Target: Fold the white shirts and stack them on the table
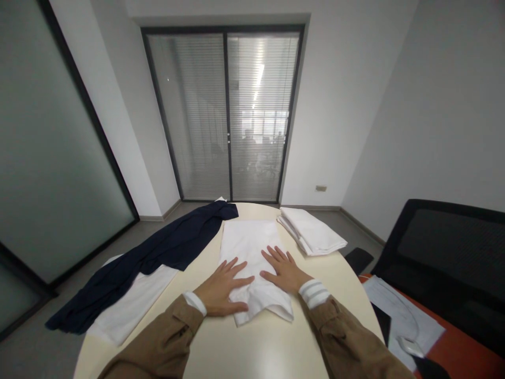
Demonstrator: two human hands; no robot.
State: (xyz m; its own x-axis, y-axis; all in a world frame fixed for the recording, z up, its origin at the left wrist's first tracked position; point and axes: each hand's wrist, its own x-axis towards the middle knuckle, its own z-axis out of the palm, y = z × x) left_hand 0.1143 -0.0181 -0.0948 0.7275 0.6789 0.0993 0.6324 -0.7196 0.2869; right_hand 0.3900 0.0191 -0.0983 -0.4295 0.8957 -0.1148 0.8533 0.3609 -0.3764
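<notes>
A white cloth (250, 237) lies spread on the round cream table (252, 352), its near edge uneven and slightly rumpled. My left hand (224, 287) rests with fingers spread on its left side, the thumb near the lower edge. On the right side of the same cloth, my right hand (286, 271) lies palm down, its fingers apart. Neither hand grips anything.
Dark navy clothing (158, 245) lies along the table's left side over a white garment (132, 302). Folded white cloths (313, 231) sit at the back right edge. Beyond the right edge, an orange chair (457, 342) with a black mesh back holds papers and a white mouse (410, 347).
</notes>
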